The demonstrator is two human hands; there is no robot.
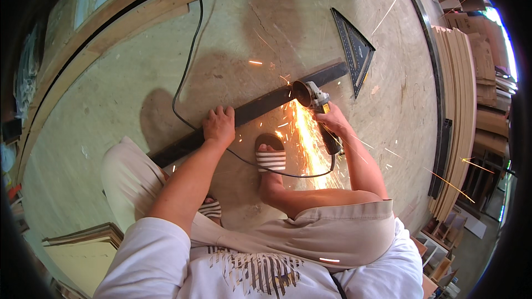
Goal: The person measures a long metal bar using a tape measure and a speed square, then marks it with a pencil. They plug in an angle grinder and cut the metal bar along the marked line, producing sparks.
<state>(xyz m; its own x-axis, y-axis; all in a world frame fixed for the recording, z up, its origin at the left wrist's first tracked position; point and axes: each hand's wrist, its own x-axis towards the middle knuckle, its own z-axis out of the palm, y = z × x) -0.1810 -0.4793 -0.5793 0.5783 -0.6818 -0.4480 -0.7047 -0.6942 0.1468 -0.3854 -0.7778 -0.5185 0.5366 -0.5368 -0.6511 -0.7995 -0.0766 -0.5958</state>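
Note:
A long dark metal bar (260, 106) lies slantwise on the concrete floor, its far end up to the right. My left hand (219, 125) is closed over the bar near its middle, pressing it from above. In my right hand (333, 119) is an angle grinder (317, 98), gripped by its body. The grinder's disc meets the bar toward its right end, and a bright stream of sparks (308, 138) pours from there toward my feet. A black triangular speed square (354, 50) lies on the floor just beyond the bar's right end.
The grinder's black cord (191, 50) runs from the top of the view, under the bar and past my sandalled foot (270, 152). Stacked boards (457, 111) and a long dark bar (424, 16) line the right side. Wooden framing (105, 27) edges the left; flat sheets (83, 254) lie lower left.

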